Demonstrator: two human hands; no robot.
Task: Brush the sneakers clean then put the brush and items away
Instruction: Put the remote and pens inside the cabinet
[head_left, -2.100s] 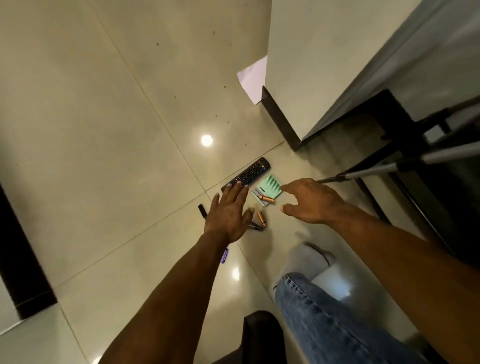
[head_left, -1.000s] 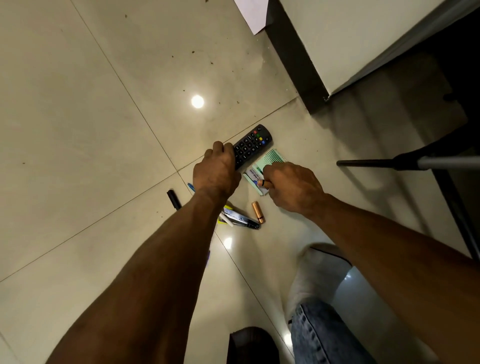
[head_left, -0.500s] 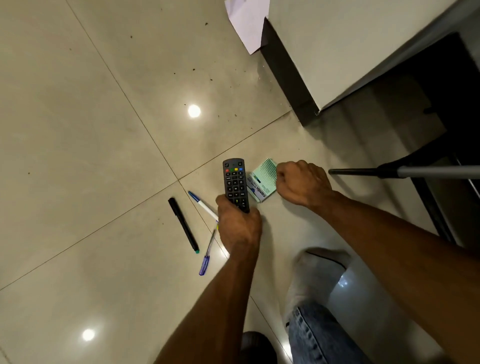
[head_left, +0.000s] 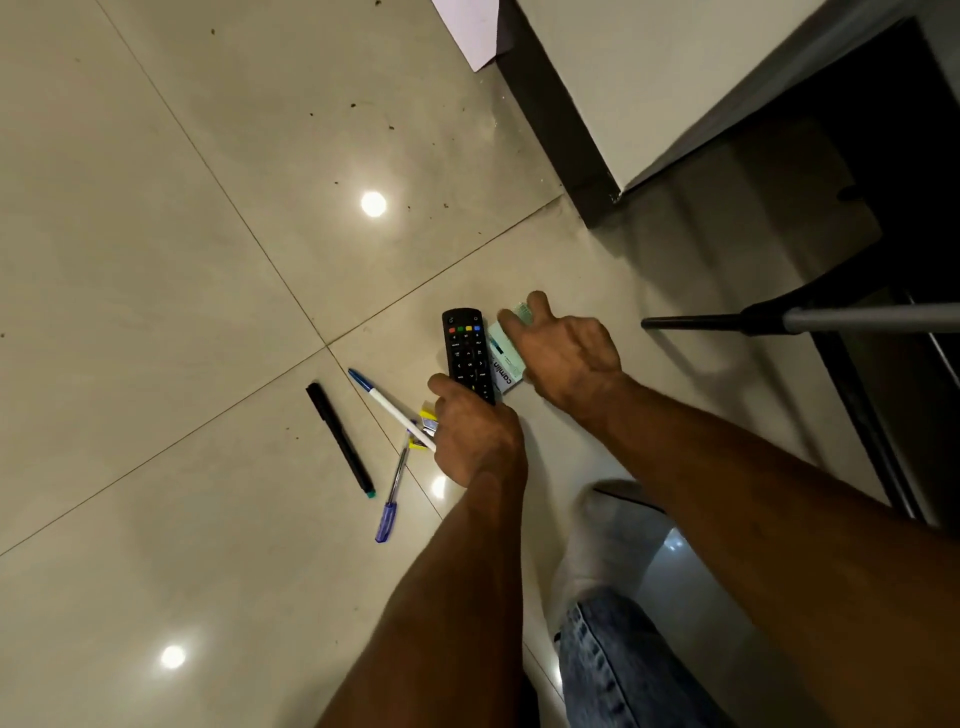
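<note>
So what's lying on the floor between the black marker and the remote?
In the head view, the white pen with a blue cap lies slantwise between the black marker and the remote held by the left hand.

The right hand uncurls from its fist over the green box, while a small yellow item now shows beside the left hand.

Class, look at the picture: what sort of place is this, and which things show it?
Probably a room in a home: a glossy tiled floor, a TV remote in the left hand, and pens scattered about.
</note>
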